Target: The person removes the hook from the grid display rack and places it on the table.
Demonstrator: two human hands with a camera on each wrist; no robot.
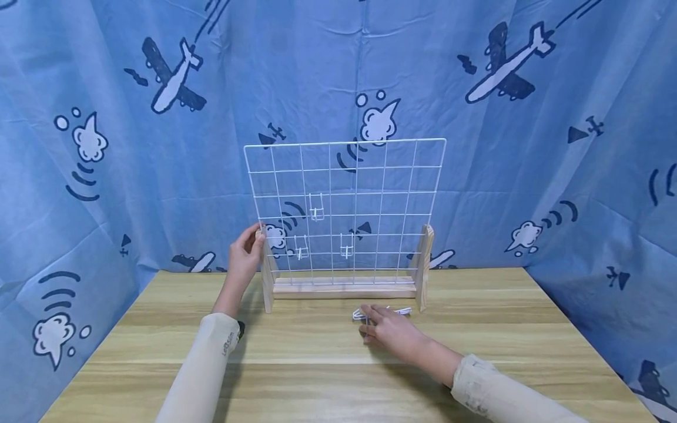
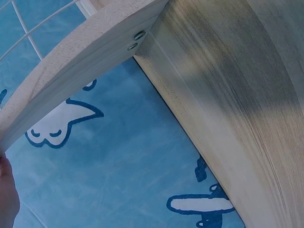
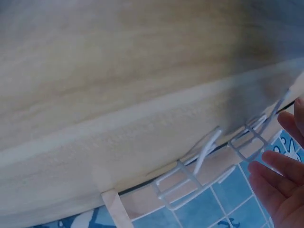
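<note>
A white wire grid panel (image 1: 344, 194) stands upright in a wooden stand (image 1: 344, 291). At its left, my left hand (image 1: 247, 249) grips the top of the wooden side post (image 1: 267, 276), thumb and fingers on either side. Part of that hand shows at the edge of the left wrist view, against the post (image 2: 80, 61). My right hand (image 1: 394, 332) is low over the table, thumb and fingertips apart around a white wire hook (image 3: 249, 142). Another white wire hook (image 3: 178, 185) lies beside it. My fingers partly hide the hooks in the head view.
Several white wire hooks hang on the grid, one higher (image 1: 316, 212) and others lower, such as the middle one (image 1: 346, 249). The wood-grain table (image 1: 296, 364) is backed by a blue curtain (image 1: 296, 70) printed with airplanes. The right post (image 1: 424, 267) stands behind the right hand.
</note>
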